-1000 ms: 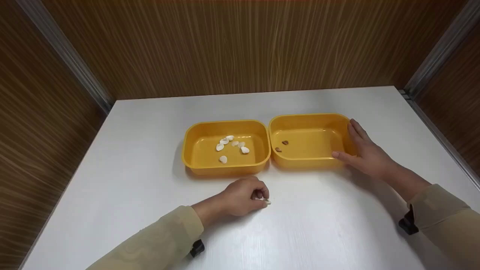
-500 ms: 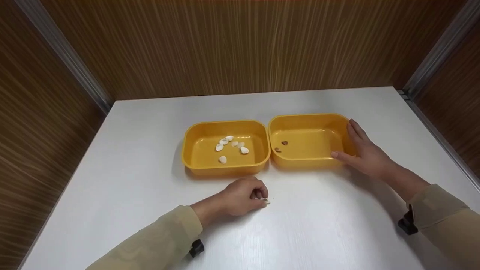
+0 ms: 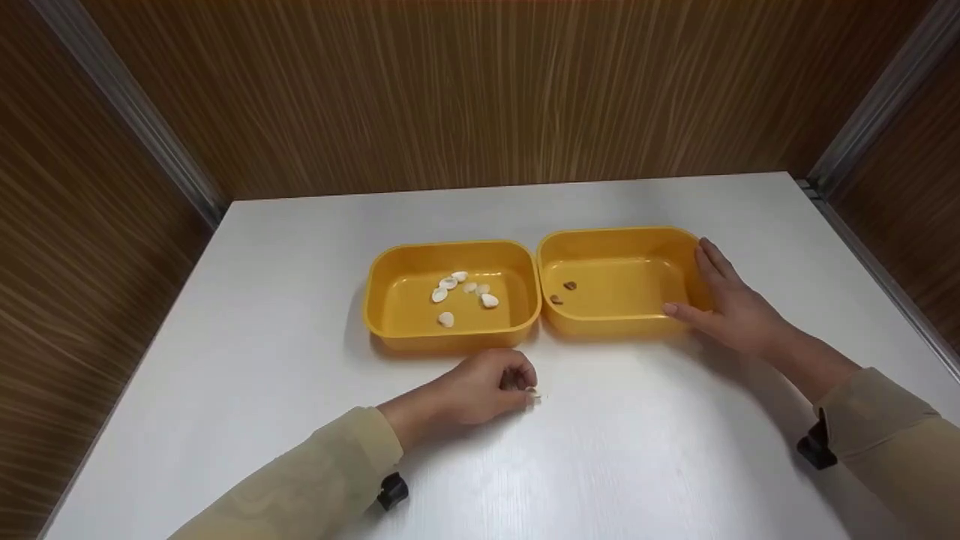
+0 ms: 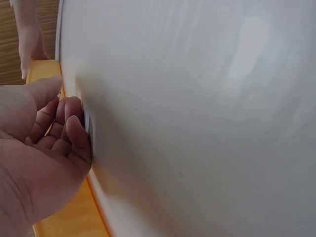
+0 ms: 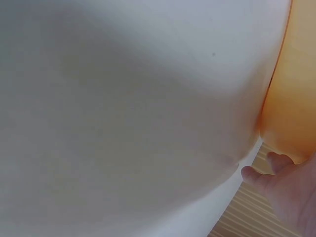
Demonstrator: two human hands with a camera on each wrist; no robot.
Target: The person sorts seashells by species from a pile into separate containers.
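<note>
My left hand (image 3: 484,386) pinches a small white shell (image 3: 533,392) between thumb and fingers, just in front of the two yellow trays. In the left wrist view the thumb and curled fingers (image 4: 74,133) show, but the shell is hard to make out. Several white shells (image 3: 489,300) lie in the left tray (image 3: 450,342). Two small brown pieces (image 3: 570,285), perhaps shells, lie in the left part of the right tray (image 3: 611,324). My right hand (image 3: 739,311) rests against that tray's right end, fingers extended along the outside and thumb at the front rim.
Both trays stand side by side, nearly touching, on a white table (image 3: 300,300). Wood-grain panels (image 3: 480,97) enclose the back and sides. A black wrist device (image 3: 392,491) is on the left sleeve, another (image 3: 816,446) on the right.
My left hand has risen slightly and shifted a little toward the trays, bringing the pinched shell along. The right hand and both trays have stayed put.
</note>
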